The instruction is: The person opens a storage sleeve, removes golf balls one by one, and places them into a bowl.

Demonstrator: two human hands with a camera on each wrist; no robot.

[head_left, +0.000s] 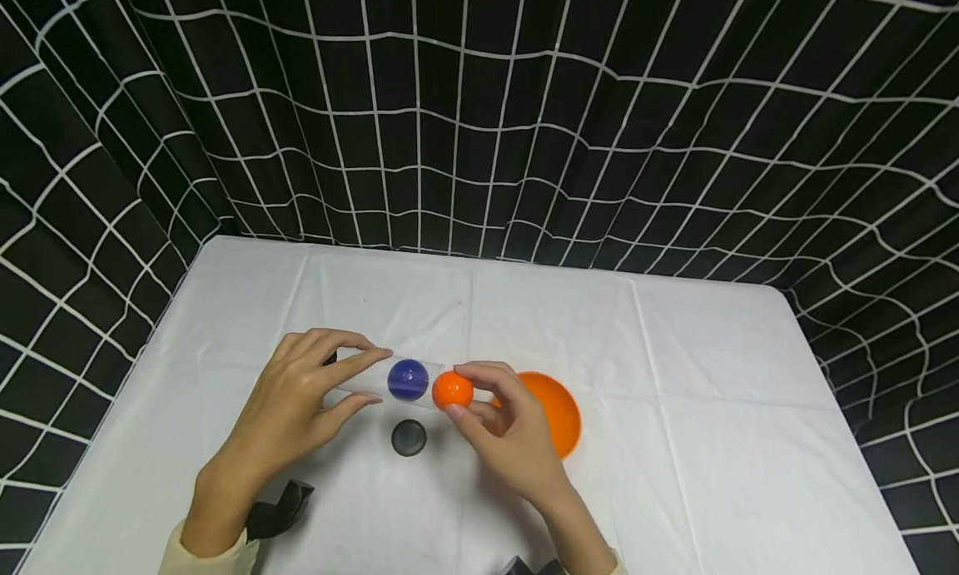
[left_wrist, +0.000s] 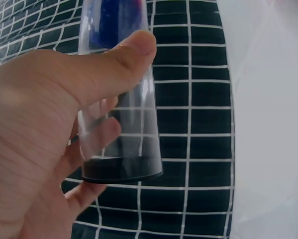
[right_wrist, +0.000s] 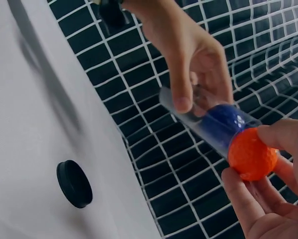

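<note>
My left hand [head_left: 300, 392] grips a clear plastic tube [head_left: 375, 379] held sideways above the white table [head_left: 674, 375]; the tube [left_wrist: 120, 109] has a black end near my palm. A blue ball [head_left: 408, 379] sits inside it near the mouth. My right hand [head_left: 494, 425] pinches an orange ball [head_left: 452, 390] right at the tube's open end. In the right wrist view the orange ball [right_wrist: 252, 154] touches the tube [right_wrist: 203, 122] just behind the blue ball [right_wrist: 224, 118]. A black round cap [head_left: 408, 437] lies on the table below the tube.
An orange bowl [head_left: 558, 413] stands on the table just right of my right hand. A black object [head_left: 280, 508] lies near my left wrist. Black cloth with a white grid [head_left: 479, 117] hangs behind and around the table.
</note>
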